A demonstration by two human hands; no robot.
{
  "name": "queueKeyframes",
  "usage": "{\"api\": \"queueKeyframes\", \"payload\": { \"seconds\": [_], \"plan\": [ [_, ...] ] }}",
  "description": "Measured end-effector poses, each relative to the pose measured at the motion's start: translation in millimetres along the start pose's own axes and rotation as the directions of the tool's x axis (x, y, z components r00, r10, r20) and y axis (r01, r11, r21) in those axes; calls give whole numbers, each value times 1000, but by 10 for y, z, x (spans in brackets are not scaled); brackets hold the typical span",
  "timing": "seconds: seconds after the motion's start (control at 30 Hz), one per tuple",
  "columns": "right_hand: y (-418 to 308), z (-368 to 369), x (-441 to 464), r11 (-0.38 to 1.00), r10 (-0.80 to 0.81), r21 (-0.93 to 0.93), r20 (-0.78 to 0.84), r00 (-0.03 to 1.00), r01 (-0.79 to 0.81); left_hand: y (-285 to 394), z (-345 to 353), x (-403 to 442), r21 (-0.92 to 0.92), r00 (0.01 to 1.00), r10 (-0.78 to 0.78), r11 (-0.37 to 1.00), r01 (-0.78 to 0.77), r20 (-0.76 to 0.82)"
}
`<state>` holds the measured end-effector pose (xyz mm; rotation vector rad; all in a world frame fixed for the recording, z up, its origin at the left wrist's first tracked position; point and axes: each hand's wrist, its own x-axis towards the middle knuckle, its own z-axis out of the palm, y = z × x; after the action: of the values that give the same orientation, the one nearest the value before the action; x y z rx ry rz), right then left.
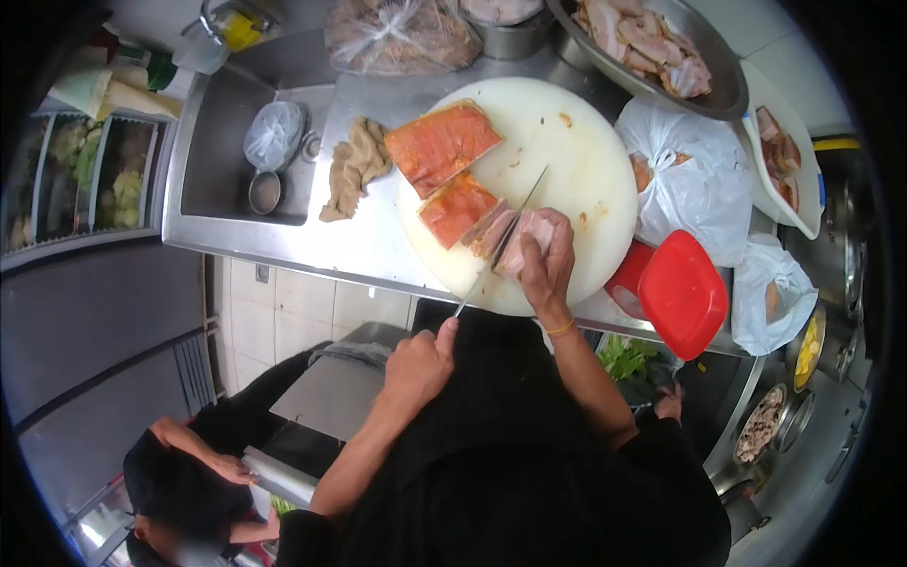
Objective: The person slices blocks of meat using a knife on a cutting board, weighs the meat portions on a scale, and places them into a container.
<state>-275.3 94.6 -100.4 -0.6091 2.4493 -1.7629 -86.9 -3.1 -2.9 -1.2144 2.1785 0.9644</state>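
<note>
My left hand is closed around the handle of a long knife. The blade slants across a round white cutting board, between a cut block of orange-skinned smoked meat and my right hand. The fingers of my right hand are closed on a pale pink piece of meat, just right of the blade. Thin cut slices lean against the block's cut end. A larger orange-skinned slab lies behind the block on the board.
Left is a sink and a brown cloth. Right are a tied plastic bag, a red container and another bag. A metal bowl of meat stands behind. A co-worker is at lower left; another hand shows right.
</note>
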Motion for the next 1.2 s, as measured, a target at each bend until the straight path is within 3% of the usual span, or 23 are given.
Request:
{"api": "queueKeyframes", "payload": {
  "seconds": [0.1, 0.2, 0.23, 0.33, 0.37, 0.47, 0.57, 0.6, 0.77, 0.8, 0.87, 0.9, 1.0, 1.1, 1.2],
  "plan": [
    [24, -87, 158, 938, 242, 226, 121, 963, -264, 22, -65, 38, -40, 999, 23, 999, -25, -38],
    [-88, -156, 502, 996, 72, -65, 195, 978, -61, -14, -236, -92, -107, 999, 29, 994, -32, -29],
    [-67, -168, 628, 995, 51, -94, 311, 949, -22, -33, -285, -141, -133, 999, 37, 990, -41, -30],
    [-71, -49, 903, 911, 132, -383, 620, 773, 152, -181, -387, -305, -215, 997, 34, 975, -50, -75],
    [-79, 15, 923, 894, 103, -410, 579, 808, 180, -292, -347, -321, -254, 990, 41, 964, -75, -136],
    [-241, 57, 1136, 839, 315, -516, 719, 619, 172, -551, -312, -406, -367, 983, -12, 929, -57, -184],
    [-151, -42, 1159, 905, -62, -227, 767, 639, 360, -780, -142, -399, -468, 972, -83, 883, -32, -222],
    [-185, -66, 1168, 924, -70, -188, 775, 629, 333, -855, -93, -414, -509, 970, -99, 861, -28, -222],
    [-306, -363, 1334, 974, 6, -148, 776, 630, 174, -999, 4, -475, -599, 962, -151, 800, -15, -226],
    [-329, -429, 1366, 1000, 23, -18, 749, 662, -15, -998, 1, -483, -623, 960, -179, 782, 5, -217],
    [-384, -516, 1402, 892, 59, 280, 704, 707, -353, -1069, 22, -471, -635, 966, -150, 772, -20, -213],
    [-608, -626, 1412, 865, 108, 319, 636, 764, -387, -1085, 16, -452, -644, 967, -142, 765, -29, -213],
    [-725, -861, 1776, 855, 173, 379, 436, 883, -354, -991, -82, -461, -663, 972, -155, 749, -2, -178],
    [-795, -1063, 2361, 836, 221, 423, 326, 919, -351, -1014, -58, -380, -681, 975, -118, 731, -43, -189],
    [-694, -1138, 3095, 726, 159, 646, 179, 971, -237, -932, -102, -337, -698, 982, -96, 715, -46, -163]
  ]
}}
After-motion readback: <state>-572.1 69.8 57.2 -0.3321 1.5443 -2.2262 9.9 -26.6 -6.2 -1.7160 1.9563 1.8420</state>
